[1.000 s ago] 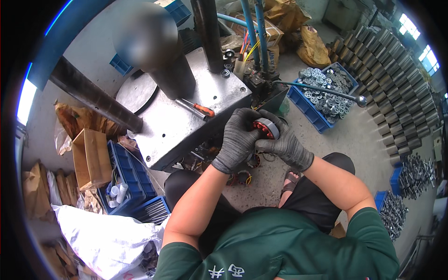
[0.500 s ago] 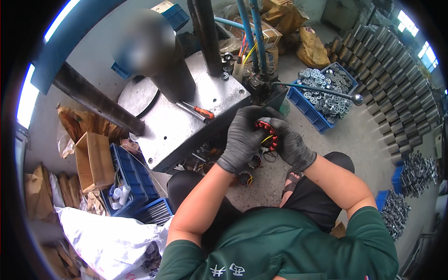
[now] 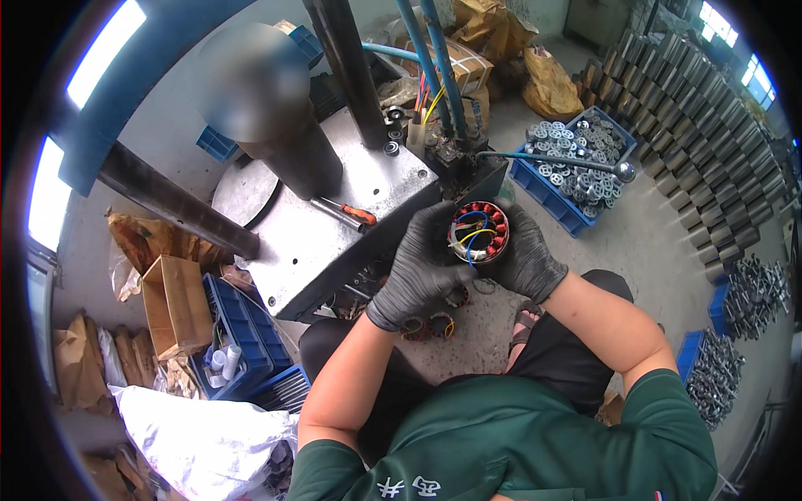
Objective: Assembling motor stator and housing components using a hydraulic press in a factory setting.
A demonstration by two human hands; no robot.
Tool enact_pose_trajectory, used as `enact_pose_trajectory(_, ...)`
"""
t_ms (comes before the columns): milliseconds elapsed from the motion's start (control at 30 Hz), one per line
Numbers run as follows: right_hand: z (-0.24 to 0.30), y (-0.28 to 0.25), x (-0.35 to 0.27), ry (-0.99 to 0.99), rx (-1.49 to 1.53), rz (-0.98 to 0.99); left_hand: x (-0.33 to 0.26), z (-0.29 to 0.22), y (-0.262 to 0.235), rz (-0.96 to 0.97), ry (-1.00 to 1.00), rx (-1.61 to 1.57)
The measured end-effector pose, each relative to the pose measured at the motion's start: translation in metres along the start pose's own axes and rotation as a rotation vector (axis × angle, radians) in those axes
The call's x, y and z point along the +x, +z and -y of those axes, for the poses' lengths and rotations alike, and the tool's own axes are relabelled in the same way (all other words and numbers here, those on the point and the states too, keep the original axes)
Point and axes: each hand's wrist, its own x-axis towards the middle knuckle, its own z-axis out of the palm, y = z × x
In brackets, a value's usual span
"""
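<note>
A round motor stator (image 3: 499, 224) with red windings and loose blue and yellow wires is held up before me, its open face turned toward me. My right hand (image 3: 532, 255), in a dark grey glove, is closed round its right side. My left hand (image 3: 420, 265), gloved alike, cups its left edge, with the thumb below and the fingertips partly hidden. Beneath my hands, more wound stators (image 3: 441, 325) lie on the floor. On the metal press table (image 3: 292, 267), left of my hands, rest an orange-handled screwdriver (image 3: 359, 214) and a metal rod (image 3: 337, 215).
Dark press columns (image 3: 347, 75) rise from the table. A lever with a ball end (image 3: 624, 171) reaches right, over a blue crate (image 3: 551, 199) of metal discs. Stacked metal cylinders (image 3: 685, 150) stand at right. A white sack (image 3: 192, 438) and blue crates (image 3: 242, 309) sit at left.
The stator has been turned so its open face and wires show, and it sits slightly lower. My left hand has shifted its grip, its thumb now apart. The view has moved slightly.
</note>
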Motion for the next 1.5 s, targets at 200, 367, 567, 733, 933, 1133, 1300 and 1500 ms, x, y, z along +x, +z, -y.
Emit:
enact_pose_trajectory(200, -0.006, 0.019, 0.000, -0.068, -0.042, 0.001, 0.000, 0.034, 0.017, -0.235, 0.101, 0.192)
enact_pose_trajectory(367, -0.008, 0.016, 0.004, -0.043, -0.069, 0.045, 0.001, 0.004, 0.009, -0.224, 0.335, 0.905)
enact_pose_trajectory(567, -0.008, 0.040, -0.005, -0.256, -0.238, 0.067, -0.003, -0.019, 0.007, -0.212, 0.473, 1.046)
enact_pose_trajectory(733, 0.003, 0.002, 0.028, -0.483, -0.868, 0.207, -0.001, -0.025, 0.012, -0.189, 0.413, 1.267)
enact_pose_trajectory(933, 0.000, 0.006, 0.032, -0.658, -1.452, -0.089, -0.001, -0.038, 0.026, -0.031, 0.464, 1.380)
enact_pose_trajectory(1133, 0.004, 0.037, 0.013, -0.763, -1.742, -0.139, 0.004, -0.046, 0.021, 0.069, 0.531, 1.435)
enact_pose_trajectory(1300, -0.002, 0.029, 0.029, -0.831, -1.706, -0.145, 0.014, -0.061, 0.022, 0.154, 0.543, 1.482)
enact_pose_trajectory(1500, 0.000, 0.032, 0.037, -0.725, -1.000, 0.087, 0.028, -0.082, 0.020, 0.080, 0.330, 1.432)
